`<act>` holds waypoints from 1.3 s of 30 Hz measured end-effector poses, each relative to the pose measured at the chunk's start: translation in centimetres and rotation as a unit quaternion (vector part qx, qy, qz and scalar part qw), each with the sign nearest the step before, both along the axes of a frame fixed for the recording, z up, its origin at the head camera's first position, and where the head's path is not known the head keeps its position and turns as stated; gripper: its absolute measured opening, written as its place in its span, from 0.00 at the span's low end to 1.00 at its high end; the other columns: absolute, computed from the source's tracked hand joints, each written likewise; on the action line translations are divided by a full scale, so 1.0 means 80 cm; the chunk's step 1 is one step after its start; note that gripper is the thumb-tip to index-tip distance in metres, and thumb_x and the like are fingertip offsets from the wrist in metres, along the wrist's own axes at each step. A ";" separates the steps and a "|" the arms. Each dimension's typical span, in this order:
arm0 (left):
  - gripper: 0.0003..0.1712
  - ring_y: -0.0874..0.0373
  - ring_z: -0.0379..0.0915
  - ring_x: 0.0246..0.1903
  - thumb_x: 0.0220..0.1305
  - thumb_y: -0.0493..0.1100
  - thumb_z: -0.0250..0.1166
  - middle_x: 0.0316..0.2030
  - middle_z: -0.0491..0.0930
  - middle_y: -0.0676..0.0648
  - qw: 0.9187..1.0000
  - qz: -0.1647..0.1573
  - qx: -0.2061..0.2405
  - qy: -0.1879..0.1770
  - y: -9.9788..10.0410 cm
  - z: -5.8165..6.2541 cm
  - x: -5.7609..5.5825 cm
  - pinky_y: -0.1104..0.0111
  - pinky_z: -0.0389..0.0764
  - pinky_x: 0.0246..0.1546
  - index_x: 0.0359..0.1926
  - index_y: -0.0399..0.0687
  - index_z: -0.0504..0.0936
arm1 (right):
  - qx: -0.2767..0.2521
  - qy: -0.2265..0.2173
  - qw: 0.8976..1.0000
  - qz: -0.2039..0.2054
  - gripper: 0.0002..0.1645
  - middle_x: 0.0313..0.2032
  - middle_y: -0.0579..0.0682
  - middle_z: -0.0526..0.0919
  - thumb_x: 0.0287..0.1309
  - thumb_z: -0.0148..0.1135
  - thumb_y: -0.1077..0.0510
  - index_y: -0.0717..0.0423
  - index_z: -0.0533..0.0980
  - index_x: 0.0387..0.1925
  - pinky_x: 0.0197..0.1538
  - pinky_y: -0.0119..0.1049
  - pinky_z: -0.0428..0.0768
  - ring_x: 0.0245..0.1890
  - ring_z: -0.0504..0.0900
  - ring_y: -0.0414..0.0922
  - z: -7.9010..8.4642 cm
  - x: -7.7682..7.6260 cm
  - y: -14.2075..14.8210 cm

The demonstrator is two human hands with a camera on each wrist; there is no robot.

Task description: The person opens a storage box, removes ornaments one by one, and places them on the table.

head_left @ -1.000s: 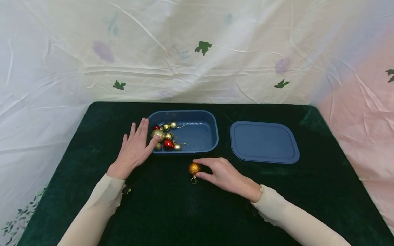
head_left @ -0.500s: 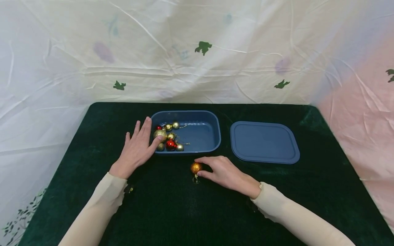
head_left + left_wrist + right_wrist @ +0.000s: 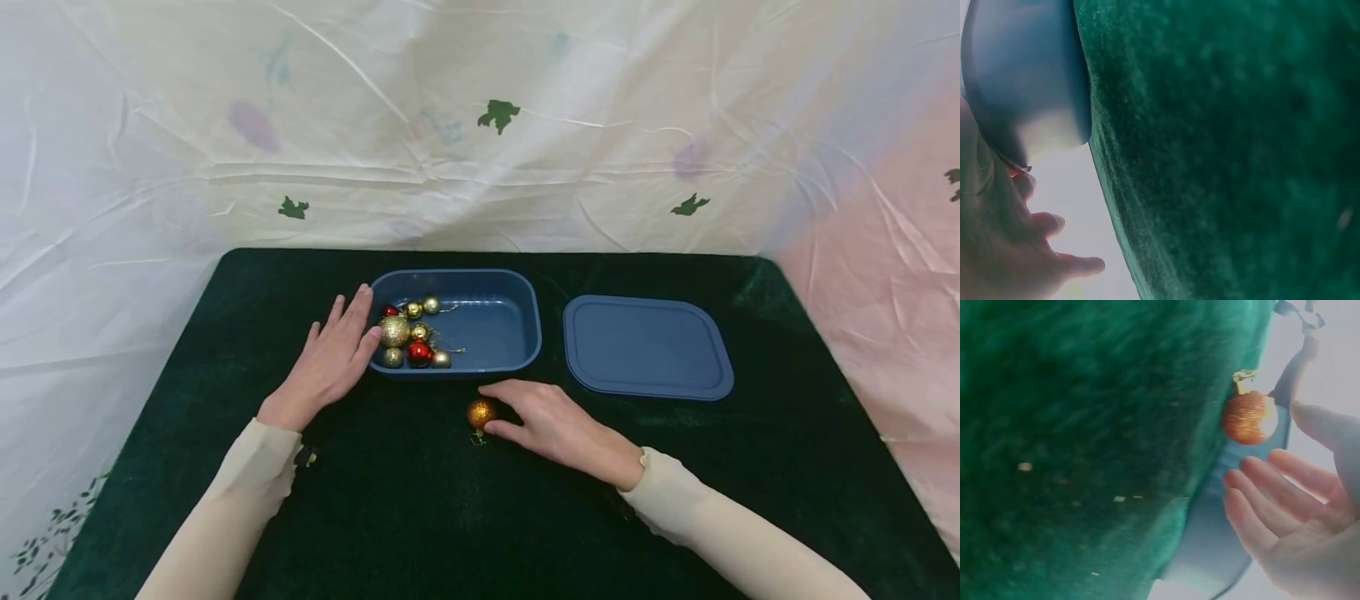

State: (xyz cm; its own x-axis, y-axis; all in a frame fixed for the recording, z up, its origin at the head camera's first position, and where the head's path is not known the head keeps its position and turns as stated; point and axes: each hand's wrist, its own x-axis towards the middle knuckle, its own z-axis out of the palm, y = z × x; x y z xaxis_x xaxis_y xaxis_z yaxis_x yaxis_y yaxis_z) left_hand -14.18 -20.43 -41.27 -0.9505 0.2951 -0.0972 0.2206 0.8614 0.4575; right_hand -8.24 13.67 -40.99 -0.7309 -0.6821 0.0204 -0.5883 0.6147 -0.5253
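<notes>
An orange glitter Christmas bauble (image 3: 481,414) with a gold cap and hanging loop lies on the dark green cloth, in front of the blue box (image 3: 491,369). My right hand (image 3: 558,429) is beside it, thumb and fingers spread around its right side. In the right wrist view a gap shows between the fingertips (image 3: 1250,465) and the bauble. At the box's left end, my left hand (image 3: 330,358) has its fingers straight and its thumb against the rim. Inside the box's left half lie several small baubles, among them a gold glitter one (image 3: 393,331) and a red one (image 3: 419,353).
A flat blue lid (image 3: 648,347) lies to the right of the box. Green cloth (image 3: 450,525) covers the table, and pale fabric (image 3: 420,125) hangs behind it and at both sides.
The box has shifted slightly right. My left thumb has drawn back from over the baubles to the rim. The fingers of my right hand have come away from the orange bauble.
</notes>
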 end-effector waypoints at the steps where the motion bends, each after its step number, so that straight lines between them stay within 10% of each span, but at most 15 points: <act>1: 0.43 0.37 0.27 0.80 0.81 0.66 0.30 0.83 0.31 0.48 1.000 0.000 -0.001 0.000 0.000 -0.001 0.000 0.27 0.38 0.70 0.84 0.52 0.33 | -0.001 0.009 1.000 -0.004 0.29 0.61 0.51 0.83 0.68 0.67 0.46 0.53 0.77 0.65 0.59 0.41 0.83 0.58 0.83 0.44 0.003 0.003 0.001; 8: 0.43 0.36 0.26 0.80 0.81 0.66 0.30 0.83 0.31 0.47 1.000 0.006 -0.009 -0.003 0.002 0.000 0.001 0.27 0.37 0.70 0.84 0.53 0.32 | -0.081 0.084 0.993 -0.021 0.21 0.55 0.46 0.83 0.70 0.66 0.47 0.49 0.80 0.60 0.56 0.41 0.83 0.56 0.81 0.40 0.026 0.006 -0.004; 16: 0.43 0.37 0.27 0.80 0.81 0.67 0.30 0.83 0.32 0.46 1.000 0.007 -0.008 -0.006 0.002 0.001 0.001 0.27 0.37 0.71 0.84 0.54 0.31 | -0.153 0.133 0.979 -0.032 0.17 0.53 0.49 0.83 0.68 0.69 0.53 0.52 0.83 0.55 0.58 0.42 0.81 0.55 0.80 0.44 0.033 -0.035 -0.032; 39: 0.42 0.36 0.27 0.80 0.82 0.65 0.31 0.83 0.31 0.47 1.000 0.009 -0.005 -0.002 0.003 0.001 0.004 0.27 0.38 0.70 0.84 0.52 0.32 | -0.033 -0.096 0.994 -0.034 0.28 0.56 0.49 0.84 0.66 0.70 0.46 0.53 0.79 0.62 0.61 0.41 0.79 0.56 0.82 0.43 0.021 -0.112 -0.077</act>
State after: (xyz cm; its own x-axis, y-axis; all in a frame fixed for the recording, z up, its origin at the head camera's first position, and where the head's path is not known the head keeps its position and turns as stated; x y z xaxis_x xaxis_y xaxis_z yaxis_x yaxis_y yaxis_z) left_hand -13.82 -20.21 -41.22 -0.9555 0.2764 -0.1035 0.2031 0.8703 0.4487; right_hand -17.24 7.53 -39.32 -0.7706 -0.6321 -0.0813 -0.4307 0.6105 -0.6647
